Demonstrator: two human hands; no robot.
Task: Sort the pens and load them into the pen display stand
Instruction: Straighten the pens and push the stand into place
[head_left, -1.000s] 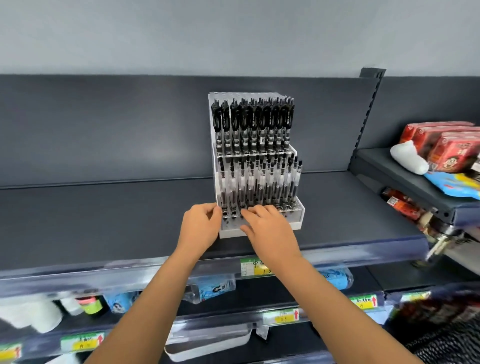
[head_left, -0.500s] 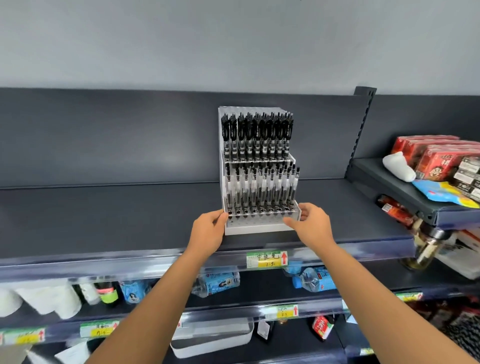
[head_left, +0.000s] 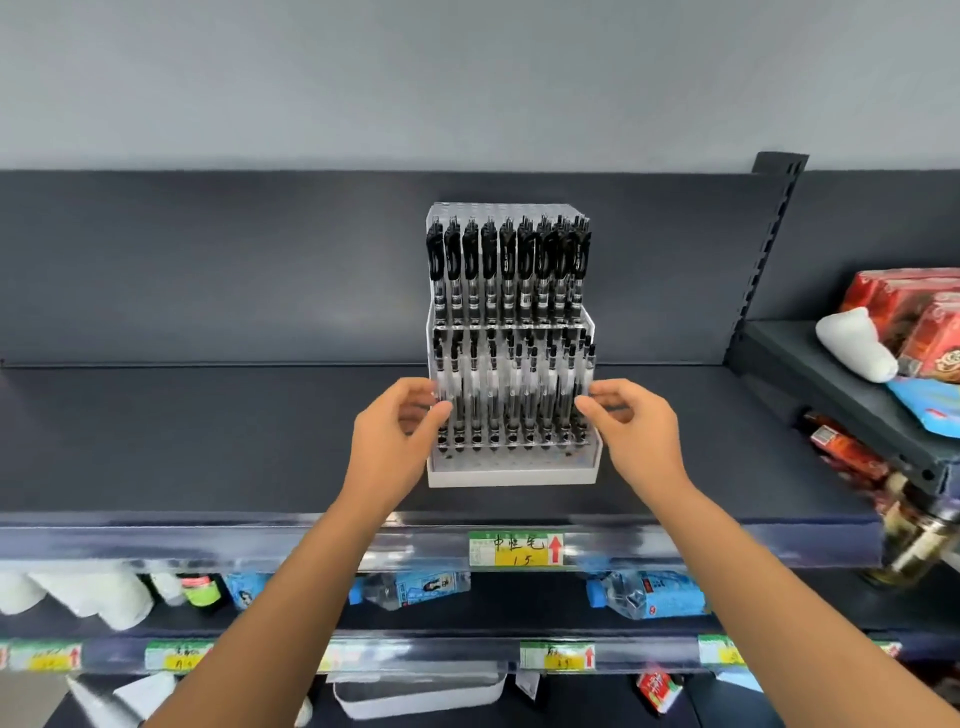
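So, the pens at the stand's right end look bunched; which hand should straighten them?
Probably the right hand: its fingertips sit by those pens; the left hand is across the stand.

upright clear pen display stand (head_left: 511, 470), black pens (head_left: 506, 265)

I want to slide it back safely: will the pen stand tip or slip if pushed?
Probably top-heavy: the pen stand is tall, narrow and packed with pens, so a high push may tip it. Its smooth base likely slides easily on the shelf.

Grey wall (head_left: 467, 78) above dark shelving (head_left: 208, 441)
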